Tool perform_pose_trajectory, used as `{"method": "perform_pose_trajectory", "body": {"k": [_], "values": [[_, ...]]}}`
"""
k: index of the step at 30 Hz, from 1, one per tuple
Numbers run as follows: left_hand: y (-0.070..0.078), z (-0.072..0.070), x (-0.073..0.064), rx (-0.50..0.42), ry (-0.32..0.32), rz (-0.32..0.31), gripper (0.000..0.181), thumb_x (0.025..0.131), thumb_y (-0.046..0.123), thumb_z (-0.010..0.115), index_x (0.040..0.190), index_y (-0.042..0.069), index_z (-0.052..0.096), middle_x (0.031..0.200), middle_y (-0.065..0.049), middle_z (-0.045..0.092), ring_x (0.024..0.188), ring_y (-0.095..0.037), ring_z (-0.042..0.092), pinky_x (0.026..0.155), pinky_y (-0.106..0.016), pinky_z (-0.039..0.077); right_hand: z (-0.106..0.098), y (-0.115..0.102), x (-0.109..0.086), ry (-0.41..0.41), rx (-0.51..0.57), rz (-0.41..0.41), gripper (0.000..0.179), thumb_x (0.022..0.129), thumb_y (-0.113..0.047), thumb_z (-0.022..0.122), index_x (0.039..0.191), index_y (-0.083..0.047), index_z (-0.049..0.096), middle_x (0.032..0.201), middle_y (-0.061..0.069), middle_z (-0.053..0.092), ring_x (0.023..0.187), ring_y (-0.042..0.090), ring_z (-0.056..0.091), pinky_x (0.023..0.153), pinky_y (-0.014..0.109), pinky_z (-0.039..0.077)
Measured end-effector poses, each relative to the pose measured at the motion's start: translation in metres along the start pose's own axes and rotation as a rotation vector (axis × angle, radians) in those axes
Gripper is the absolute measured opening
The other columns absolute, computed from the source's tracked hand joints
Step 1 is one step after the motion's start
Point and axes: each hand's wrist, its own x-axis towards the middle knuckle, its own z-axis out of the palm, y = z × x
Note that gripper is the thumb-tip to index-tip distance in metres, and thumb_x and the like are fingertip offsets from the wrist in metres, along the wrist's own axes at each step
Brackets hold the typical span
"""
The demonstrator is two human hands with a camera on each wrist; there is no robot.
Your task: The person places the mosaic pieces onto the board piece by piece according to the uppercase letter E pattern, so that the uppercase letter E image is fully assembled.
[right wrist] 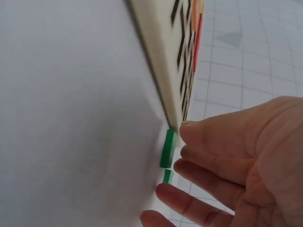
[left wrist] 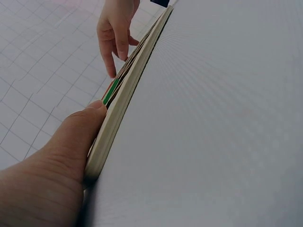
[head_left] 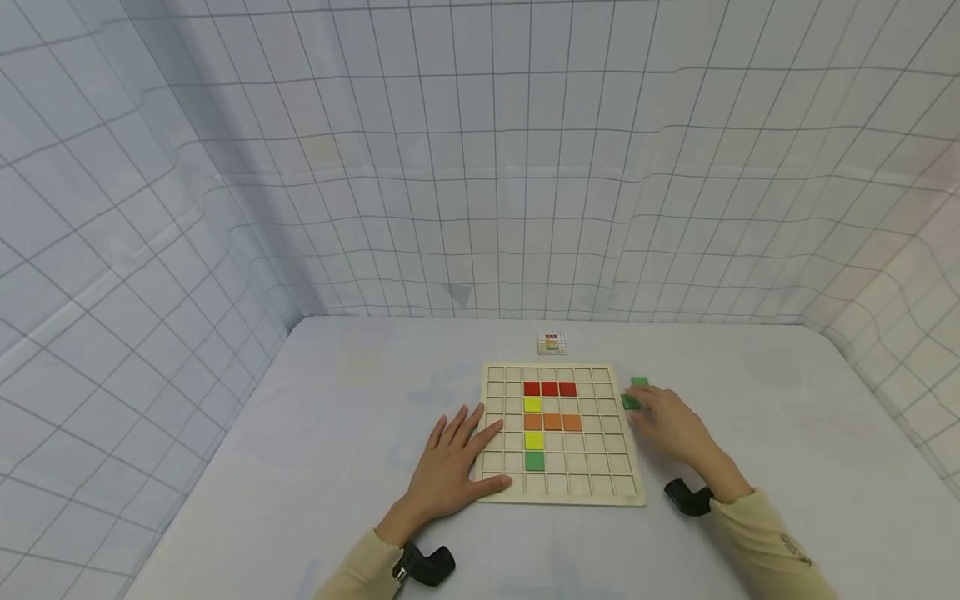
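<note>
A pale wooden grid board [head_left: 592,475] lies on the table with red, yellow, orange and green square tiles set in some cells. My left hand [head_left: 448,467] rests spread over its left edge, the thumb along the lower left corner. In the left wrist view, that thumb [left wrist: 78,127] presses on the board's edge. Just off the board's right side, my right hand [head_left: 667,423] reaches over a green tile [head_left: 631,402]. In the right wrist view, its thumb and fingertips [right wrist: 187,168] are right at this tile, bent slightly. Another green tile [head_left: 640,381] lies just beyond, partly covered by the fingers.
Behind the board lies a small card [head_left: 552,342] printed with a coloured grid pattern. White cloth [head_left: 495,167] with a line grid hangs around the back and sides of the table. A black wrist device [head_left: 429,567] is worn on each arm.
</note>
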Motion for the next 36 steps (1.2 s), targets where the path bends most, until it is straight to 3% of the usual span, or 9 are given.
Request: {"method": "perform_pose_trajectory", "body": {"k": [10, 18, 36], "values": [[0.000, 0.001, 0.000, -0.015, 0.039, 0.029, 0.080, 0.084, 0.071, 0.048, 0.147, 0.023, 0.039, 0.155, -0.007, 0.022, 0.141, -0.030, 0.015, 0.110, -0.052, 0.008, 0.005, 0.007, -0.003, 0.017, -0.020, -0.007, 0.030, 0.084, -0.001, 0.067, 0.113, 0.007, 0.064, 0.117, 0.024, 0.060, 0.106, 0.042, 0.054, 0.084, 0.054, 0.046], [0.000, -0.001, 0.000, -0.004, 0.025, 0.025, 0.080, 0.084, 0.070, 0.049, 0.148, 0.023, 0.038, 0.156, -0.007, 0.021, 0.142, -0.029, 0.014, 0.111, -0.051, 0.007, 0.002, 0.006, -0.008, 0.032, -0.032, 0.011, 0.022, 0.080, -0.002, 0.073, 0.101, 0.003, 0.070, 0.103, 0.016, 0.065, 0.089, 0.031, 0.059, 0.071, 0.045, 0.050], [-0.001, 0.000, 0.000, 0.002, 0.017, 0.013, 0.081, 0.084, 0.073, 0.046, 0.149, 0.025, 0.036, 0.156, -0.006, 0.020, 0.142, -0.029, 0.012, 0.111, -0.050, 0.005, -0.002, 0.001, -0.014, 0.036, -0.027, 0.037, 0.015, 0.076, 0.000, 0.075, 0.091, 0.002, 0.071, 0.089, 0.008, 0.063, 0.082, 0.027, 0.059, 0.068, 0.042, 0.049]]}}
